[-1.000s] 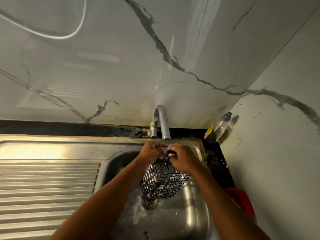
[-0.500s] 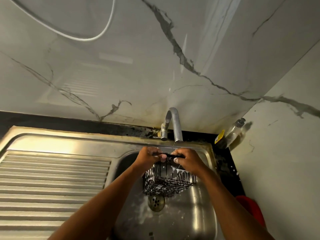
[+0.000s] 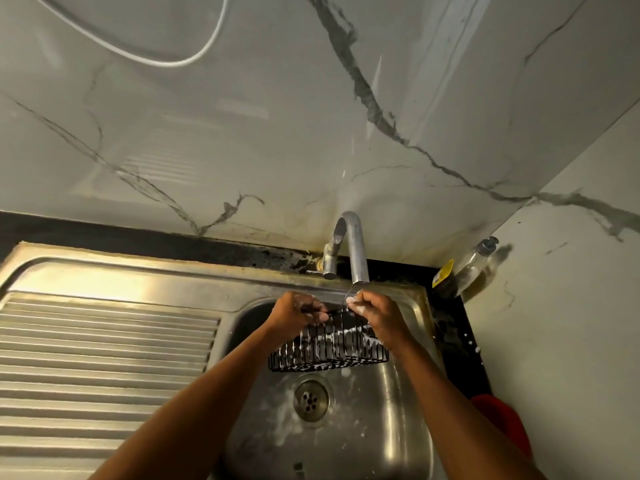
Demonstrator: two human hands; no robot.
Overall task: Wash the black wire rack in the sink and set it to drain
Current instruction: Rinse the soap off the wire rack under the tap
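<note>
Rack, sudsy, hangs over the sink near its back edge, our left hand and right hand gripping its top wire just under the tap, so we should turn it slowly, letting water reach every wire before moving to the drainboard.

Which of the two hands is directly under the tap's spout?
The right hand: it grips the top edge of the rack just below the tap; the left hand grips that edge further left.
</note>
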